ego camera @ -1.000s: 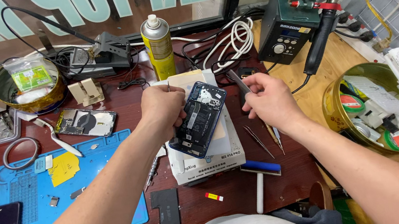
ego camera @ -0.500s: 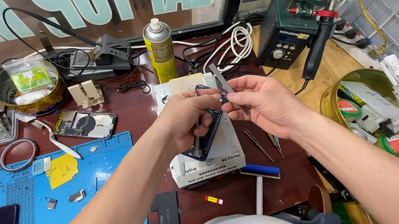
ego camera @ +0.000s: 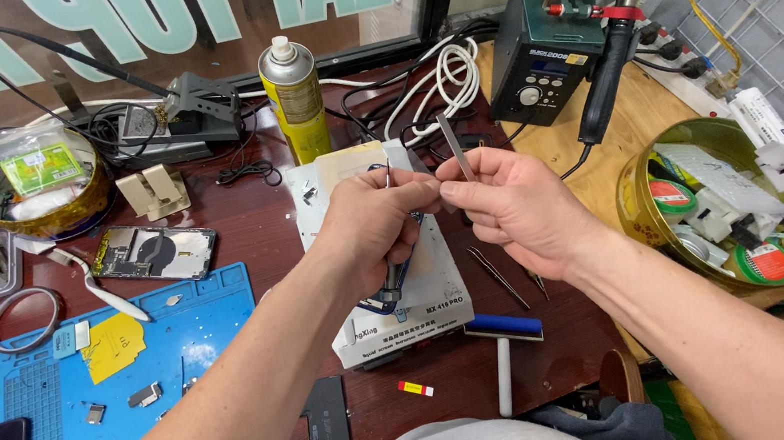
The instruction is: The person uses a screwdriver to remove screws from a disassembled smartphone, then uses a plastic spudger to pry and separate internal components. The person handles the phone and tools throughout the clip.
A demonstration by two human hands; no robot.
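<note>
left hand [ego camera: 378,227]: sitting at the centre of the frame, fingers curling shut around a dark opened phone [ego camera: 397,275]; the thumb and forefinger are also pinching something thin near the top, too small to make out.
right hand [ego camera: 512,209]: sitting just right of centre, thumb and forefinger closing on a thin grey metal strip [ego camera: 454,146], the other fingers folding loosely underneath.
phone position: being held above the white box-shaped device [ego camera: 390,281] in the middle of the desk, mostly hidden behind the left hand, only its lower end showing beneath the palm.
phone long axis: running from the upper middle of the frame down toward the lower middle, tilting slightly left at the bottom.
strip long axis: standing nearly upright, free end pointing to the top of the frame and leaning slightly left.
key relation: the fingertips of both hands are meeting, touching or almost touching, at the phone's upper end; the strip is lying just right of that end, so the right hand is the nearer one to bring it in.
nearby things: tweezers [ego camera: 498,277] are lying on the dark wood right of the white device; a yellow spray can [ego camera: 293,100] is standing above it; a blue work mat [ego camera: 120,377] is spreading at lower left.
</note>
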